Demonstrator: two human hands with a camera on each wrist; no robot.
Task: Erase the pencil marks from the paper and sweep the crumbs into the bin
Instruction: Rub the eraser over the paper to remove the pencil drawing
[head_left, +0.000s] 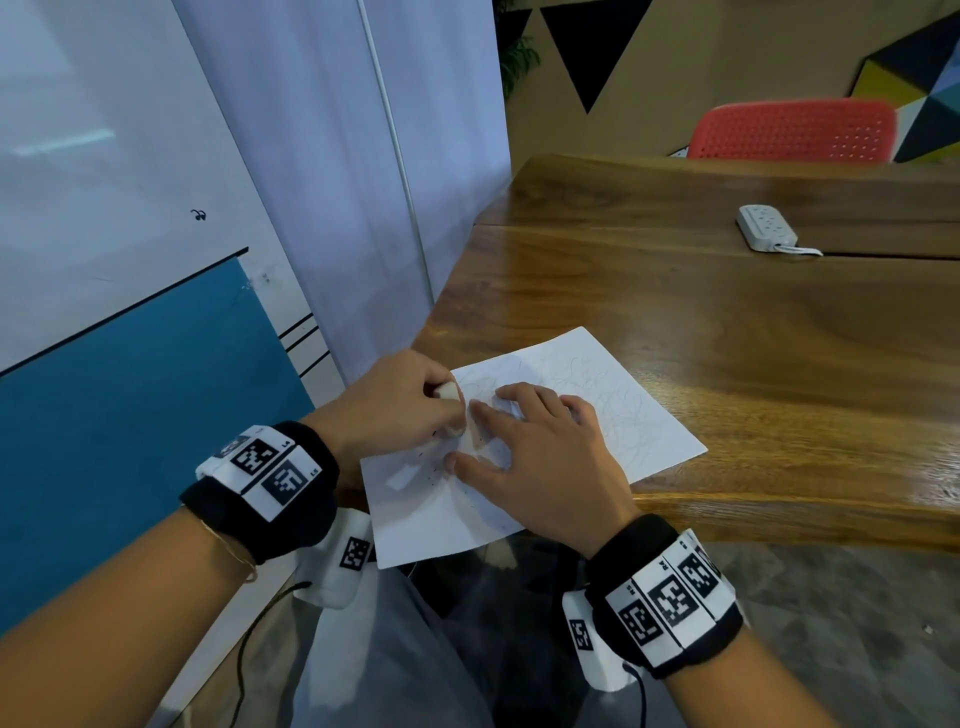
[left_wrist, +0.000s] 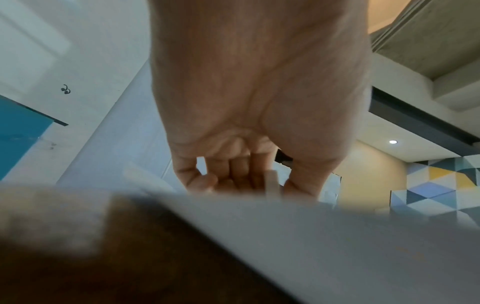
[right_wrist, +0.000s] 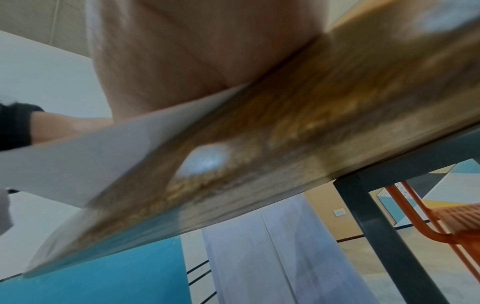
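From the head view, your left hand (head_left: 395, 400) is curled around a small white eraser (head_left: 451, 410) and presses it on the near-left part of the paper (head_left: 597, 410). Your right hand (head_left: 540, 457) lies flat, with the fingers spread, just to the right of the eraser and holds the sheet down; it grasps nothing. The paper lies on the near-left corner of the tabletop (head_left: 727, 322), and its near edge hangs over the rim toward you. Faint pencil marks (head_left: 613, 400) cover the sheet on the far right side of both hands, so I judge the eraser must travel away from you and to the right, past your right fingers. Small dark crumbs (head_left: 434, 467) lie near the eraser. The bin is not visible in any view. A white power strip (head_left: 768, 228) rests well apart, farther on the tabletop.

From the left wrist view, your fingers (left_wrist: 233, 174) close on the pale eraser (left_wrist: 271, 181) above the blurred paper (left_wrist: 337, 246); this confirms the grip from below.

From the right wrist view, only the heel of your right hand (right_wrist: 194, 72) on the paper edge (right_wrist: 103, 148) shows; the fingers are hidden here.
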